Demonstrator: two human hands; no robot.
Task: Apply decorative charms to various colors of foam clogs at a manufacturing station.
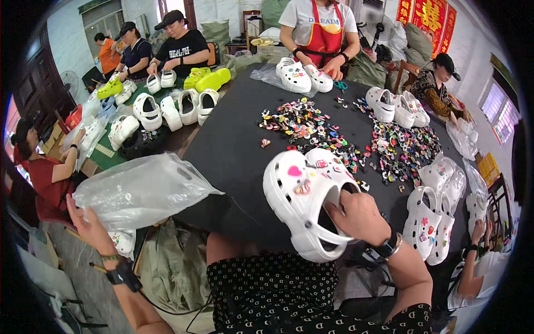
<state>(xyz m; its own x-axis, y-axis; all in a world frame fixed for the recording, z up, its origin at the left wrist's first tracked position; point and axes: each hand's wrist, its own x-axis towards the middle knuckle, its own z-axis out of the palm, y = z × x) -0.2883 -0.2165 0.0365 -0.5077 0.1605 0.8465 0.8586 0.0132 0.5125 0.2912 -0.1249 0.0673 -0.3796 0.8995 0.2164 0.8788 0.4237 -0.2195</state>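
Observation:
My right hand grips a pair of white clogs above the near edge of the table, its fingers reaching into the foot openings. Small charms, among them a pink heart, sit on the clogs' uppers. On the left, a clear plastic bag stretches out sideways. My left hand holds the bag at its left end; the film partly hides the fingers. Beyond the clogs, a heap of colourful charms is spread over the black table.
More loose charms lie to the right. Decorated white clogs stand near the right edge, beside a bagged pair. A co-worker across the table handles white clogs. Several people work at a green table on the left.

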